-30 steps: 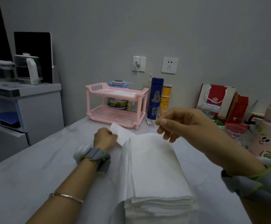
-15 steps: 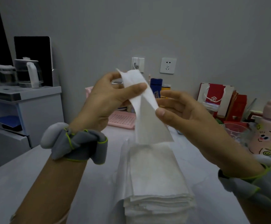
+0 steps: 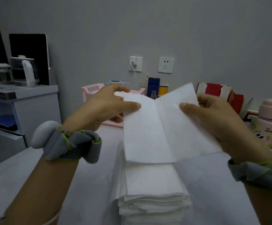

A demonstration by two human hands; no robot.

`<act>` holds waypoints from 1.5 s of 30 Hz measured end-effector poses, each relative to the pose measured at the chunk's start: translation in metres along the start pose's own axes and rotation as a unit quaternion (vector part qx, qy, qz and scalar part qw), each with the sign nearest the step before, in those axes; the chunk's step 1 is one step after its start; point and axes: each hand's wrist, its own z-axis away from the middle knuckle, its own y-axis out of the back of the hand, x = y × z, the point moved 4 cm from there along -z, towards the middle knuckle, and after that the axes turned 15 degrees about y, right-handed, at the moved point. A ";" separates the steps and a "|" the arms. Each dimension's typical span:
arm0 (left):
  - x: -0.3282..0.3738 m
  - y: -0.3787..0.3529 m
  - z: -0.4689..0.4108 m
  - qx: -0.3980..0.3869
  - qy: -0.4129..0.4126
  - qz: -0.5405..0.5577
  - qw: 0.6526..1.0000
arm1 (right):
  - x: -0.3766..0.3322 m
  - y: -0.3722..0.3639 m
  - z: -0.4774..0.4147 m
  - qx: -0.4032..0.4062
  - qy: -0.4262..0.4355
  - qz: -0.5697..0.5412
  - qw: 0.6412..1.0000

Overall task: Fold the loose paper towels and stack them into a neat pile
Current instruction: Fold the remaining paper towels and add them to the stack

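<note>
Domestic room or small office corner, pink plastic shelf rack [image 3: 91,89] on a white table [image 3: 18,176], wall sockets [image 3: 165,64] above the rack, blue thermos [image 3: 153,88] and red gift bag [image 3: 213,90] to its right, glass kettle [image 3: 24,70] on a grey cabinet [image 3: 34,101] to its left.

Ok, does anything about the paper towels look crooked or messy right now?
The pile is a bit untidy: its lower sheets stick out unevenly at the front and left. The towel pinched above it by the left hand and right hand is creased down the middle but looks whole. Nothing looks spilled.
</note>
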 end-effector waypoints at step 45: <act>-0.134 -0.038 0.142 0.139 0.056 -0.200 0.968 | -0.003 -0.070 0.054 -0.444 0.155 0.286 0.835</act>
